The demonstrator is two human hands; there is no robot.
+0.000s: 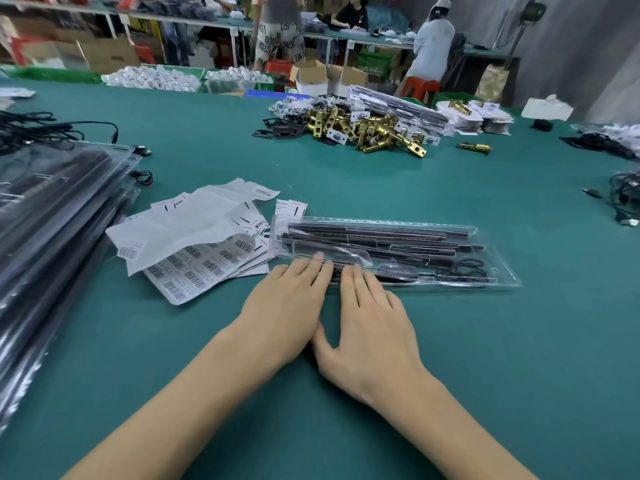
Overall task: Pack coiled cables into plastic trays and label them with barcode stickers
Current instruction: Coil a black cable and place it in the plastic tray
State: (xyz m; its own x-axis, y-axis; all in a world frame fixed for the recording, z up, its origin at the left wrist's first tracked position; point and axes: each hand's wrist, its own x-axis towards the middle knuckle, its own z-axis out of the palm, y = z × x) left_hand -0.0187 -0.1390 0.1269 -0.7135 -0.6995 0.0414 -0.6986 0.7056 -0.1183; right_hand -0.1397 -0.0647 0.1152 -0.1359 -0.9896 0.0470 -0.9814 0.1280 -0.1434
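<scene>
Your two hands lie flat and side by side on the green table top (450, 358), fingers straight and relaxed, gripping nothing. Your left hand (287, 303) reaches forward so that its fingertips (317, 259) rest on the near left edge of the long clear plastic tray (391, 252). Your right hand (372, 327) sits just beside it, thumb spread out to the left, with its fingertips (348, 273) touching the same near edge.

The tray lies flat on the table straight ahead of you, in the middle of the view. Its long axis runs left to right, with the right end swung slightly nearer to you, so one short end points toward the loose white barcode sticker sheets (194, 251) and the other toward the right side of the table. Inside it, thin black rods (377, 237) run along that same long axis, and a small black coiled cable (465, 268) sits in the compartment near the right end.

The sticker sheets are fanned out just left of the tray, one sheet curling upward. Farther left, a tall stack of filled clear trays (52, 216) fills the table's edge, well apart from your hands. Beyond the tray, toward the far side, lies a heap of brass-coloured latch parts (367, 128).
</scene>
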